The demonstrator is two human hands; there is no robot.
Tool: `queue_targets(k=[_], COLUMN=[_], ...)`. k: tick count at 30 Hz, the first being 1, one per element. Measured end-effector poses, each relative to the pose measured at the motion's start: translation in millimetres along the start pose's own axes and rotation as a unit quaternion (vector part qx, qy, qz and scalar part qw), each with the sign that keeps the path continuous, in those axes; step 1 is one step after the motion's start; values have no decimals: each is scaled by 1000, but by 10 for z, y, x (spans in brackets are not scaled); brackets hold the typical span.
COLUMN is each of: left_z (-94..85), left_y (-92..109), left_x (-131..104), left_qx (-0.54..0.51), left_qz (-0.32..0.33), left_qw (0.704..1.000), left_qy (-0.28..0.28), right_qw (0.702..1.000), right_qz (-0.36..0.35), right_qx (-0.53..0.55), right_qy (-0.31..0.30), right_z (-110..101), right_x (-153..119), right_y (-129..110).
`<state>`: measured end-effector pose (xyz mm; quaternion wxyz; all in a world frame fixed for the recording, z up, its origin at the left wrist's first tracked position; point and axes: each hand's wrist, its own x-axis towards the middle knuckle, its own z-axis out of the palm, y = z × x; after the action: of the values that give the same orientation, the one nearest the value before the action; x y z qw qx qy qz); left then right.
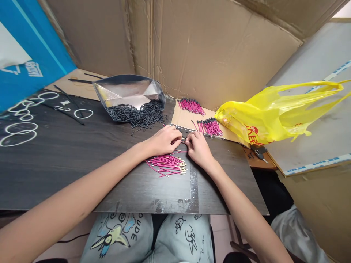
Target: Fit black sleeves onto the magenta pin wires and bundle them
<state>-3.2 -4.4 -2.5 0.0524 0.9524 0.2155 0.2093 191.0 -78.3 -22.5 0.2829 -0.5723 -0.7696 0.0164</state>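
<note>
My left hand (166, 140) is closed, its fingertips pinched on a thin pink wire, mostly hidden by the fingers. Facing it across a small gap, my right hand (197, 145) is also closed in a pinch; what sits in its fingertips is too small to make out. Just below the hands lies a pile of loose pink wires (167, 163) with bare, light metal ends toward the right. A long thin metal tool (183, 128) rests just beyond my fingers. Behind it, a group of pink wires with black-sleeved ends (210, 126) lies on cardboard.
An open foil-lined bag (123, 93) holds many short black tubes (139, 113), some spilled out. Another sleeved wire bundle (191, 106) lies farther back. A yellow plastic bag (255, 113) stands right, white rings (20, 128) left. Cardboard walls (214, 51) close off the back.
</note>
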Motion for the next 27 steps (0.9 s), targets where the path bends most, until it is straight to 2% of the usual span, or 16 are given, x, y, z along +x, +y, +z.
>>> queue_targets(k=[5,13,27], left_z=[-20,-5,-13], left_y=[10,-12,-42], left_x=[14,9,22], left_qx=[35,26,-8], left_qz=[19,-18,-6], left_qw=[999,999,1000], left_qy=[-5,-15,-18], right_qw=[1000,998,991], right_qz=[4,26,88], right_qx=[10,39,102], right_qy=[25,45,25], right_z=[-50,-52,11], right_x=[0,-6,36], right_y=[-14,-29,-10])
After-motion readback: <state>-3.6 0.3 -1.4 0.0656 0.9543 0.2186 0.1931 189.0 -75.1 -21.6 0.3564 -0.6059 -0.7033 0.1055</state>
